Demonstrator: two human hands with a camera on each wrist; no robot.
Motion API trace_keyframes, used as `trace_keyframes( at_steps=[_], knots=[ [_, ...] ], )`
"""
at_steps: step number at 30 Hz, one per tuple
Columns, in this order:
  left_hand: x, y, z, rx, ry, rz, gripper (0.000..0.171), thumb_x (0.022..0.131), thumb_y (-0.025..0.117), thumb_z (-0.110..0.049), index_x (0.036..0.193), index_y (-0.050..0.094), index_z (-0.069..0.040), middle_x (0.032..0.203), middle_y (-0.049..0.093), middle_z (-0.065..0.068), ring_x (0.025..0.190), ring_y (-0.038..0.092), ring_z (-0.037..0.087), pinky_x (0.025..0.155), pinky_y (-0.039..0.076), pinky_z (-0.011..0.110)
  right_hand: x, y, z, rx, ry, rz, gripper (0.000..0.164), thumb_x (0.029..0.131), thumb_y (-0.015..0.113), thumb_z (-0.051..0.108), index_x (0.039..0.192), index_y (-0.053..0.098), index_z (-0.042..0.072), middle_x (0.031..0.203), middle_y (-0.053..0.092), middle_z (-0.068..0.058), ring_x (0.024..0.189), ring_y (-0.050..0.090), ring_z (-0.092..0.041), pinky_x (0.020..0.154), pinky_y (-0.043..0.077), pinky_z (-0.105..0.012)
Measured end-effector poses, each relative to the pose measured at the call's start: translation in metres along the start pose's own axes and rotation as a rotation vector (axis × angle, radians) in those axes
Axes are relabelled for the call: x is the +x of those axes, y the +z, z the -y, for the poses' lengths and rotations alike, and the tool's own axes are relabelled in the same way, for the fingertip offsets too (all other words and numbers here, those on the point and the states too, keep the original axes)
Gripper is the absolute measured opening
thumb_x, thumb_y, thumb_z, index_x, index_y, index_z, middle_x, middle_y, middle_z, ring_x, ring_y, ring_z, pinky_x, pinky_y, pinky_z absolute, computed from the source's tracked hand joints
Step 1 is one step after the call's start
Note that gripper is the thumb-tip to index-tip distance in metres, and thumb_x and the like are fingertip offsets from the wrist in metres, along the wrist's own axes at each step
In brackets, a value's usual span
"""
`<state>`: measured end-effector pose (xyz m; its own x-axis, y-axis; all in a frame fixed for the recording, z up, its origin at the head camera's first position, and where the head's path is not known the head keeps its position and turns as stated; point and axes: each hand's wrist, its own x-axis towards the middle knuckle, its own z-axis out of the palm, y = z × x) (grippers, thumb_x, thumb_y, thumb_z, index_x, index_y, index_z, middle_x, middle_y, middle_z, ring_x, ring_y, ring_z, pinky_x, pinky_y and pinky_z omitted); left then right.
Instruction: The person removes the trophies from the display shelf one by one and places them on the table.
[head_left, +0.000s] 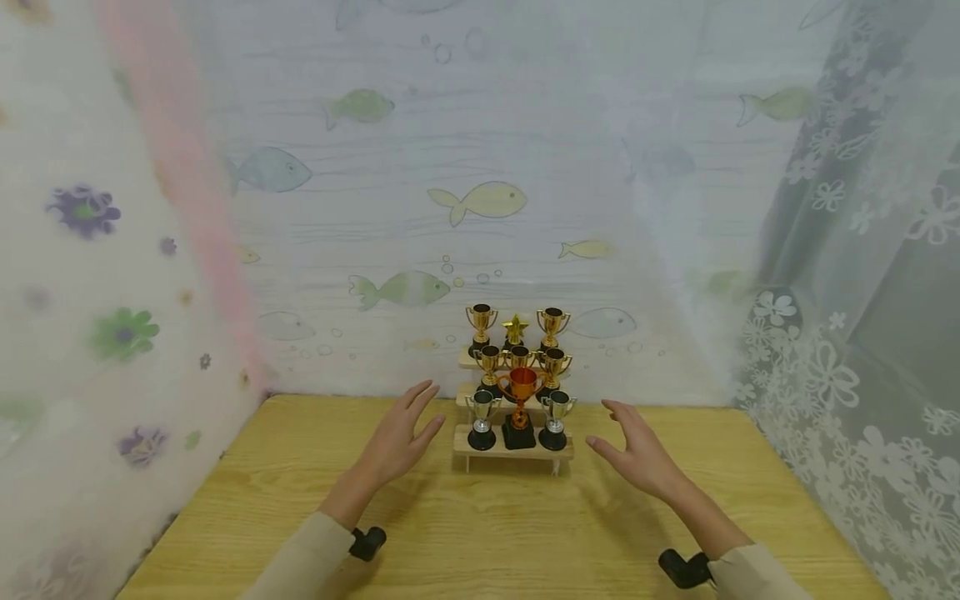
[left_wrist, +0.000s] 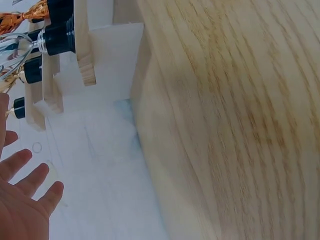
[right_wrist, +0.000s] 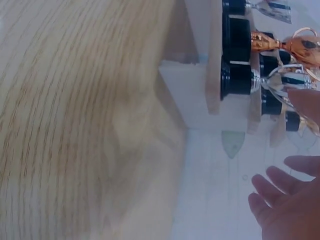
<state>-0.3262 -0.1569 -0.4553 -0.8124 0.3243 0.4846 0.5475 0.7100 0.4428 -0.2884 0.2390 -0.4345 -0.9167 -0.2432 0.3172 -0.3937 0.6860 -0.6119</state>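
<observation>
A small wooden stand with 3 steps (head_left: 491, 454) bears several miniature trophies. On its lowest step an orange-bronze cup trophy (head_left: 524, 383) stands between a silver cup trophy (head_left: 482, 407) on the left and another silver cup trophy (head_left: 558, 407) on the right. Gold cup trophies (head_left: 553, 318) fill the steps behind, and a gold star trophy (head_left: 515, 327) is at the top middle. My left hand (head_left: 396, 440) hovers left of the stand, fingers extended and holding nothing. Opposite it, my right hand (head_left: 639, 450) is held apart from the stand, its fingers loosely spread, also holding nothing.
The stand is on a light wooden table (head_left: 480, 533), close to its back edge. Behind hangs a pale cloth with fish drawings (head_left: 487, 200). Flowered cloth (head_left: 82, 333) borders the left, and sheer lace with white flowers (head_left: 832, 375) the right.
</observation>
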Motion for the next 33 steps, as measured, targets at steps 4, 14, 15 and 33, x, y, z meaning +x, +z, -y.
trace_keyframes(
  at_steps=[4, 14, 15, 33],
  knots=[
    [0.004, 0.004, -0.001, -0.026, 0.007, -0.030, 0.052, 0.106, 0.060, -0.028, 0.151, 0.049, -0.004, 0.156, 0.044, 0.017, 0.142, 0.045, 0.039, 0.111, 0.042, 0.058, 0.002, 0.006, 0.001, 0.042, 0.004, -0.030, 0.064, 0.099, 0.069, 0.027, 0.147, 0.044, -0.008, 0.145, 0.049, -0.029, 0.129, 0.051, -0.048, 0.103, 0.045, -0.065],
    [0.020, 0.015, -0.005, -0.105, -0.010, -0.100, 0.045, 0.104, 0.063, -0.022, 0.143, 0.058, -0.001, 0.151, 0.052, 0.017, 0.140, 0.048, 0.037, 0.111, 0.043, 0.056, 0.009, 0.015, 0.007, 0.121, 0.034, -0.051, 0.058, 0.095, 0.075, 0.021, 0.140, 0.053, -0.007, 0.135, 0.059, -0.026, 0.121, 0.059, -0.042, 0.106, 0.046, -0.057],
    [0.020, 0.016, -0.005, -0.114, -0.011, -0.105, 0.044, 0.103, 0.064, -0.021, 0.143, 0.058, -0.001, 0.150, 0.052, 0.018, 0.140, 0.048, 0.037, 0.111, 0.043, 0.056, 0.009, 0.015, 0.008, 0.128, 0.035, -0.048, 0.058, 0.095, 0.075, 0.021, 0.140, 0.053, -0.007, 0.135, 0.059, -0.026, 0.121, 0.059, -0.042, 0.106, 0.047, -0.057],
    [0.029, 0.040, -0.002, -0.225, -0.032, -0.121, 0.043, 0.105, 0.062, -0.024, 0.137, 0.061, 0.004, 0.150, 0.053, 0.020, 0.140, 0.048, 0.039, 0.115, 0.039, 0.055, 0.015, 0.038, 0.010, 0.172, 0.076, -0.063, 0.053, 0.093, 0.076, 0.018, 0.135, 0.059, -0.010, 0.130, 0.063, -0.025, 0.117, 0.060, -0.043, 0.103, 0.048, -0.057]
  ],
)
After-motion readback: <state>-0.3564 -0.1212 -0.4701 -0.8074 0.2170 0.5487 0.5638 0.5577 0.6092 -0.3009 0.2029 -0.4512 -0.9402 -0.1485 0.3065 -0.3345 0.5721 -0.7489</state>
